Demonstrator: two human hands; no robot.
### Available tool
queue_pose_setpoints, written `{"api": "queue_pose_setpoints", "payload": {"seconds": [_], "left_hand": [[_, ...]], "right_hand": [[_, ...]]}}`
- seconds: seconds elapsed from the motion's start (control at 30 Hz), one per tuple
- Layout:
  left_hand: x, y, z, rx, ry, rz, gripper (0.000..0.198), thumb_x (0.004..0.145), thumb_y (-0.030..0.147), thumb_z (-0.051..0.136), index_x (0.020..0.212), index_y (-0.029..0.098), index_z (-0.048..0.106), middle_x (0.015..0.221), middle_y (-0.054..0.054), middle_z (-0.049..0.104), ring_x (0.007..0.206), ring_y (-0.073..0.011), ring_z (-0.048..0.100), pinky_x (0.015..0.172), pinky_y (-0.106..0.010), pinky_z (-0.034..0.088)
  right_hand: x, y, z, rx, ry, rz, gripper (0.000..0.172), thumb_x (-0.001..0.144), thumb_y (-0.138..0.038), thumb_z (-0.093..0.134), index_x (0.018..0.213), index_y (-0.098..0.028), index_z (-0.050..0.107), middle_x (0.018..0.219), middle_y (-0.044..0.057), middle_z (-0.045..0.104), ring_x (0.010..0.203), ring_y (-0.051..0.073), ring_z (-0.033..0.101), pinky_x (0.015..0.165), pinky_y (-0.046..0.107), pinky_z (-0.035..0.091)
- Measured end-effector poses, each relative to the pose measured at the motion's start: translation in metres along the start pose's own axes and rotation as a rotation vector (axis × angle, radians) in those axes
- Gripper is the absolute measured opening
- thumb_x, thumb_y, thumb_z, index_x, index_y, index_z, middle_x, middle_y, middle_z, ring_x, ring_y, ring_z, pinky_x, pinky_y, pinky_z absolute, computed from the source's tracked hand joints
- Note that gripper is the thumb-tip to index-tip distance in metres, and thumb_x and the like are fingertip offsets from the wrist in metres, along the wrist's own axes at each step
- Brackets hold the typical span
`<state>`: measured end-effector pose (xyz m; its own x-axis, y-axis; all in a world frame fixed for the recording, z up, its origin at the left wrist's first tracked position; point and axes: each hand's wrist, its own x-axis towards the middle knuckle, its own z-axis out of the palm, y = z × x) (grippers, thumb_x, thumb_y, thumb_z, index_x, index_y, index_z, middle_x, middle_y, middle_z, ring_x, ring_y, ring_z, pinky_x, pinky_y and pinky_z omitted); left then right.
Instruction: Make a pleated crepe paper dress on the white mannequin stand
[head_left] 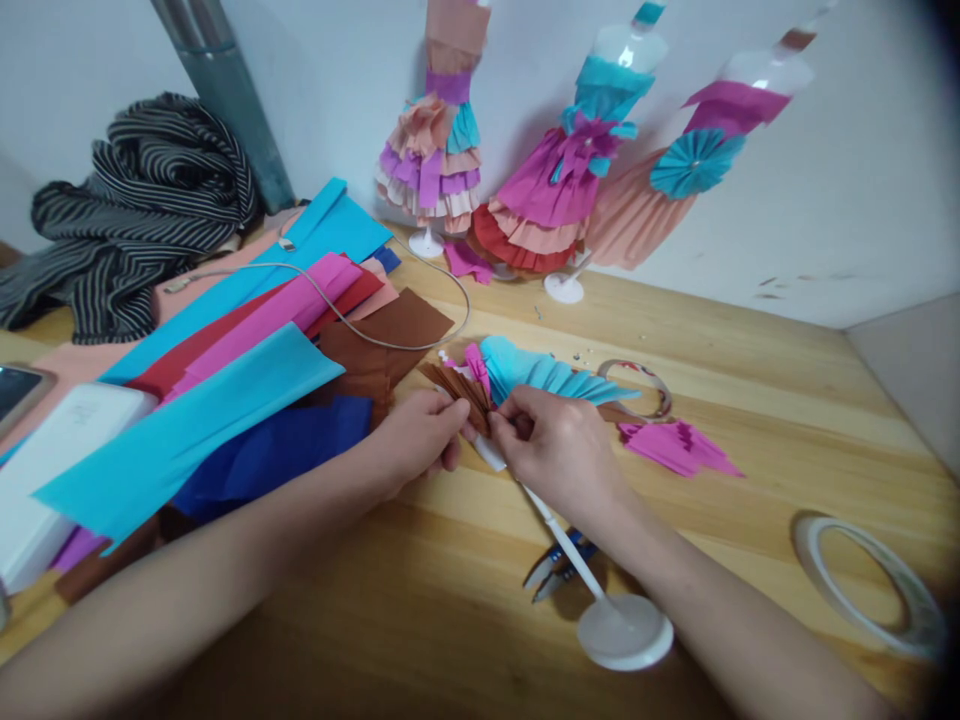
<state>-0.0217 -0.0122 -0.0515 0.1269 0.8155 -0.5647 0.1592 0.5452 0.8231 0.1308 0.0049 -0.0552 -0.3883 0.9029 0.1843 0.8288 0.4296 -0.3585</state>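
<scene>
Brown pleated crepe paper (459,388) lies between my two hands, fanned in narrow folds. My left hand (424,435) pinches its left side with thumb and fingers. My right hand (559,440) pinches the folds at the other side. Under them a small white mannequin lies on its side, its stand's rod (559,535) and round base (626,632) pointing toward me. Turquoise pleated paper (544,370) and a bit of pink paper (476,368) show just beyond my hands. My fingers hide part of the mannequin's body.
Pliers (559,568) lie beneath the rod. Tape rolls (870,585) and pink paper scraps (679,447) are on the right. Coloured crepe sheets (202,420), a cable (337,310), a white box (82,470) and striped cloth (150,215) cover the left. Dressed mannequins (559,180) stand along the wall.
</scene>
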Motion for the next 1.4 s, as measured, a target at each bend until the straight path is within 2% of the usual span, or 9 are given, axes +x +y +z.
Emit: {"api": "queue_pose_setpoints", "payload": {"seconds": [0.1,0.2,0.3,0.47,0.57,0.8,1.0,1.17,1.4], "left_hand": [[0.004,-0.006,0.000,0.166,-0.005,0.102,0.032,0.087,0.026,0.040,0.059,0.017,0.053,0.036,0.006,0.042,0.030,-0.0065,0.034,0.036,-0.017,0.023],[0.004,-0.008,0.001,0.235,0.009,0.160,0.031,0.084,0.022,0.041,0.056,0.017,0.051,0.037,0.006,0.041,0.036,-0.0081,0.038,0.040,-0.019,0.026],[0.003,-0.007,0.002,0.265,0.015,0.202,0.029,0.082,0.019,0.042,0.054,0.018,0.048,0.038,0.006,0.041,0.039,-0.0087,0.037,0.043,-0.021,0.025],[0.004,-0.012,0.004,0.383,0.038,0.350,0.034,0.082,0.017,0.043,0.050,0.020,0.034,0.045,0.006,0.036,0.048,-0.0099,0.034,0.049,-0.025,0.022],[0.007,-0.017,0.005,0.452,0.066,0.406,0.031,0.084,0.019,0.042,0.054,0.020,0.034,0.053,0.005,0.037,0.054,-0.0111,0.036,0.052,-0.026,0.022],[0.004,-0.021,0.005,0.573,0.081,0.429,0.026,0.087,0.021,0.041,0.061,0.019,0.044,0.061,0.000,0.051,0.061,-0.0145,0.046,0.055,-0.026,0.026],[-0.002,-0.022,0.006,0.767,0.140,0.416,0.024,0.091,0.028,0.037,0.079,0.018,0.056,0.077,-0.009,0.065,0.071,-0.0220,0.060,0.056,-0.028,0.028],[-0.003,-0.017,0.002,0.952,0.184,0.351,0.027,0.094,0.029,0.032,0.090,0.018,0.055,0.083,-0.012,0.068,0.075,-0.0275,0.064,0.054,-0.029,0.025],[-0.002,-0.017,0.000,1.012,0.135,0.382,0.025,0.095,0.028,0.031,0.095,0.018,0.054,0.084,-0.010,0.069,0.075,-0.0259,0.066,0.053,-0.029,0.026]], "right_hand": [[0.000,0.000,0.000,0.008,-0.007,0.002,0.019,0.077,-0.021,0.051,0.060,-0.017,0.058,0.051,0.001,0.060,0.041,0.011,0.049,0.046,0.023,0.029],[0.000,0.000,0.001,0.015,-0.014,0.004,0.019,0.078,-0.021,0.051,0.061,-0.018,0.058,0.052,0.002,0.060,0.041,0.011,0.048,0.046,0.024,0.030],[0.000,0.002,0.003,0.019,-0.021,0.002,0.019,0.079,-0.022,0.051,0.062,-0.017,0.060,0.053,0.002,0.061,0.042,0.011,0.050,0.047,0.024,0.031],[0.000,0.001,0.000,0.060,-0.065,-0.011,0.019,0.079,-0.020,0.050,0.064,-0.017,0.062,0.058,0.003,0.064,0.046,0.012,0.053,0.049,0.024,0.033],[0.000,0.000,-0.003,0.073,-0.079,-0.013,0.019,0.079,-0.024,0.052,0.064,-0.017,0.062,0.056,0.002,0.063,0.044,0.011,0.050,0.048,0.024,0.032],[0.000,0.002,-0.001,0.096,-0.082,-0.018,0.018,0.080,-0.025,0.054,0.066,-0.018,0.062,0.056,0.001,0.063,0.043,0.011,0.049,0.047,0.023,0.031],[-0.001,0.002,-0.001,0.072,-0.073,-0.044,0.020,0.082,-0.024,0.052,0.066,-0.017,0.062,0.059,0.003,0.065,0.045,0.012,0.052,0.048,0.024,0.033],[-0.001,0.002,-0.001,0.071,-0.069,-0.060,0.020,0.082,-0.023,0.051,0.066,-0.017,0.061,0.060,0.003,0.065,0.047,0.012,0.054,0.049,0.024,0.034],[-0.001,0.002,0.001,0.053,-0.052,-0.049,0.022,0.084,-0.023,0.049,0.067,-0.016,0.062,0.061,0.005,0.065,0.048,0.013,0.055,0.049,0.024,0.035]]}}
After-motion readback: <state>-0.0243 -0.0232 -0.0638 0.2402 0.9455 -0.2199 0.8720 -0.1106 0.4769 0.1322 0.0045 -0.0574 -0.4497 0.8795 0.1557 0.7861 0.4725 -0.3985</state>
